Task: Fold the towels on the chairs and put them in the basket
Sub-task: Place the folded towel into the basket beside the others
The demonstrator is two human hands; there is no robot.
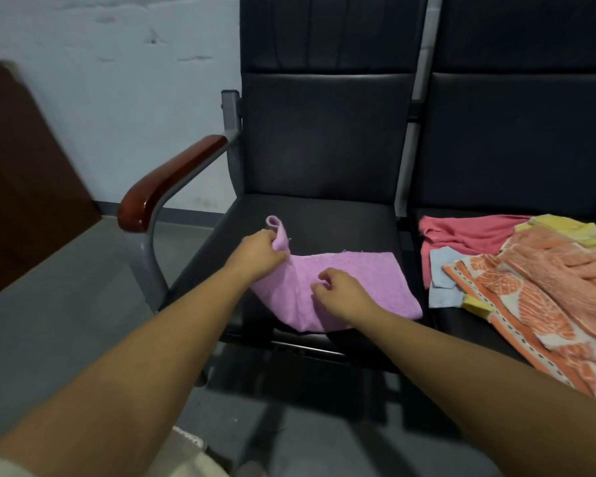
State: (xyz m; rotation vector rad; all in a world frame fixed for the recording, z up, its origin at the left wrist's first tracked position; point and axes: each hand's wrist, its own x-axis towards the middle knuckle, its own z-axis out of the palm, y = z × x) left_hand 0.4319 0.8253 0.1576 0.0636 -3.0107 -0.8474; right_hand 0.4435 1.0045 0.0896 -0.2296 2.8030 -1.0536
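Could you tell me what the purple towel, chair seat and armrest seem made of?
Purple towel: likely terry cloth, matte and nubby, loose threads at its edge. Chair seat: probably black leatherette, smooth with faint sheen. Armrest: glossy reddish lacquered wood, or possibly plastic, judging by bright highlights.

"Clearance on the left seat (341,218)?"

"Open behind the purple towel (351,280), up to the backrest (324,139). The armrest (166,187) barred the left flank. Heaped towels (530,270) covered most of the right seat (461,335)."
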